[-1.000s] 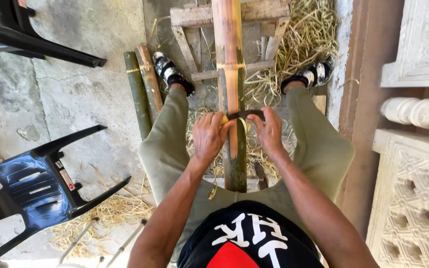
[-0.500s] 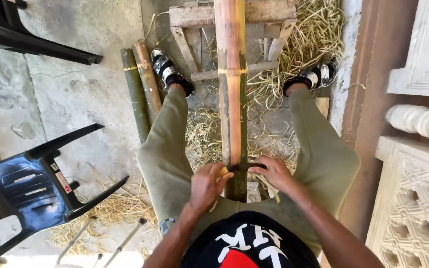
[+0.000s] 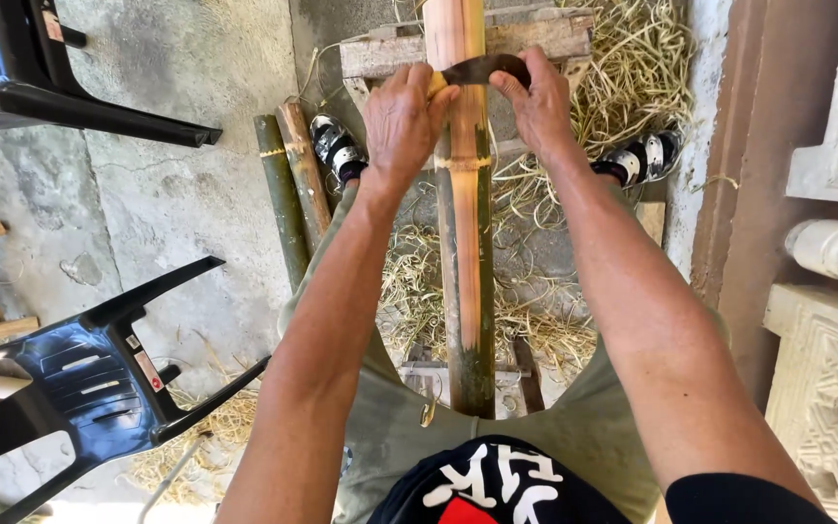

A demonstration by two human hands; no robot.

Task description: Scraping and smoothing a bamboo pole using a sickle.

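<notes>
Both arms are stretched well forward, elbows nearly straight. The left hand (image 3: 402, 121) is clenched, knuckles up, thumb tucked towards the middle. The right hand (image 3: 538, 102) is curled closed opposite it, fingers bent inward. The wrists are held level, forearms angled in towards each other.

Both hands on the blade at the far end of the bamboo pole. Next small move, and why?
Probably draw the curved blade back along the bamboo pole toward the body. Left hand and right hand grip its two ends with arms stretched out, the blade lies across the pole's far end, and shavings litter the ground beneath.
</notes>
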